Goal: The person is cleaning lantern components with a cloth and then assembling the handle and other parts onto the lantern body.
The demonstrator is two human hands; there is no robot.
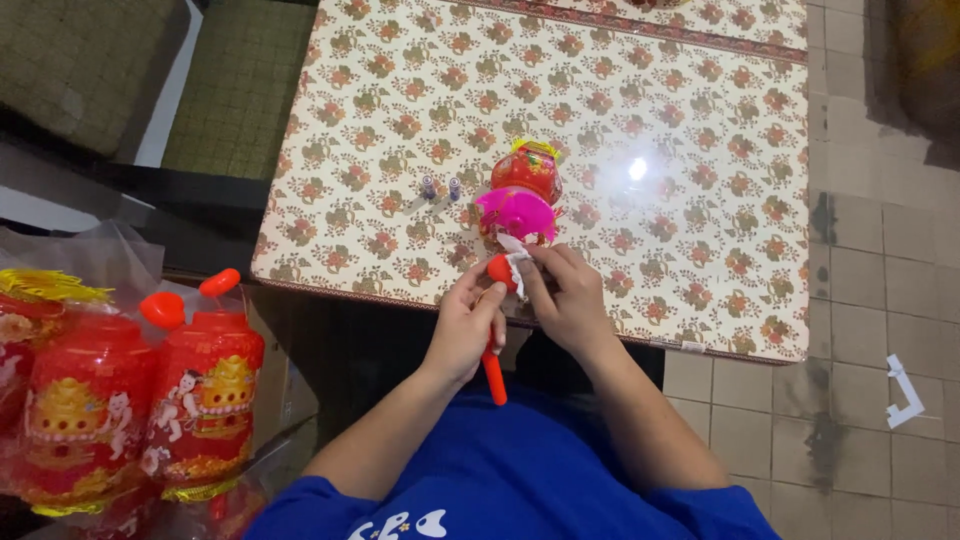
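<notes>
Far left, w/ clear plastic wrap around them: packed red lanterns (150, 400) w/ gold print and figures, orange handles (190, 298) sticking up at top. They sit beside the worktop, well apart from the hands.

Left hand (465, 330) is curled round an orange stick handle (493, 372), thumb & fingers closed on its upper part; the stick's lower end hangs down over the blue shirt (520, 480).

On the worktop (700, 200), covered w/ a floral-patterned cloth, two small batteries (441, 188) stand upright side by side, just left of the toy lantern (522, 195). That lantern is red w/ yellow fringe at its far end and a bright pink part nearer the person; it lies on the cloth near the worktop's front edge, just beyond the hands.

Right hand (565, 295) pinches a small white bit (515, 258) at the round orange top of the handle, fingertips pressed together on it, touching the left hand's fingers. Can't tell what the white bit is.

Right of the worktop: grey tiled floor (880, 300).
</notes>
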